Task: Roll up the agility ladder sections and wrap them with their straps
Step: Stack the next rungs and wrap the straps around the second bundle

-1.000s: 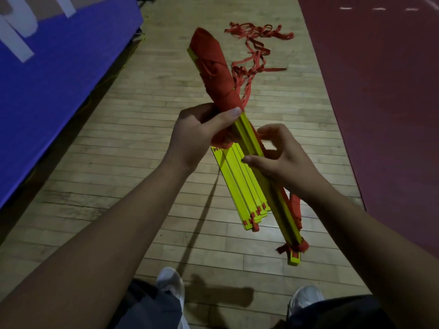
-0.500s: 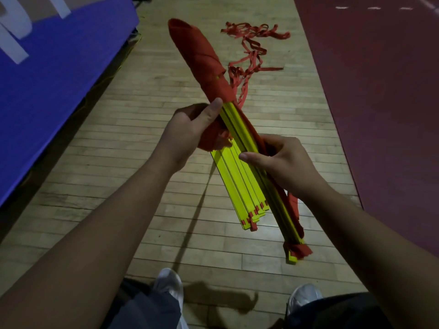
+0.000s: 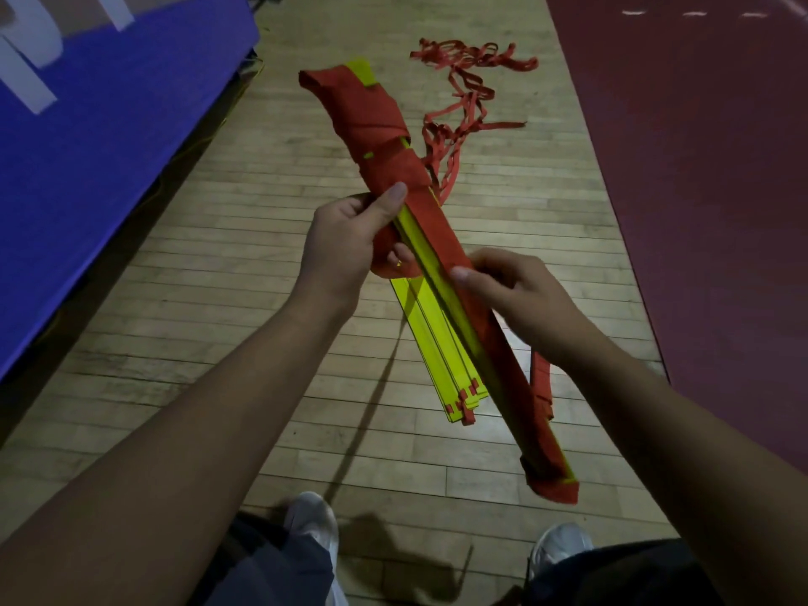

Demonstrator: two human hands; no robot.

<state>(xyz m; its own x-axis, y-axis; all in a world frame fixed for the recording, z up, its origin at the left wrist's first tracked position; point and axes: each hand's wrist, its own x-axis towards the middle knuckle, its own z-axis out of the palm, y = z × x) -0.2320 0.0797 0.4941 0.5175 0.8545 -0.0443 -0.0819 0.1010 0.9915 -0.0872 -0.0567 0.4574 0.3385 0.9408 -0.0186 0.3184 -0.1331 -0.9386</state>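
Head view.
- Bundle (image 3: 433, 343) of yellow rungs held in air above floor (image 3: 196, 299), slanted; far end bound in red strap (image 3: 371, 111).
- Left hand (image 3: 345, 242) curled round middle, thumb pressed on wrap edge. Turns judged kept from slipping.
- Right hand (image 3: 516, 295) curled round lower part, strap pinched flat along rungs. Likely kept taut for next turn.
- Loose tail (image 3: 470, 59) trailed over wood floor.
- Blue mat (image 3: 87, 146) at left, dark red surface (image 3: 699, 212) at right. Hall dimly lit.
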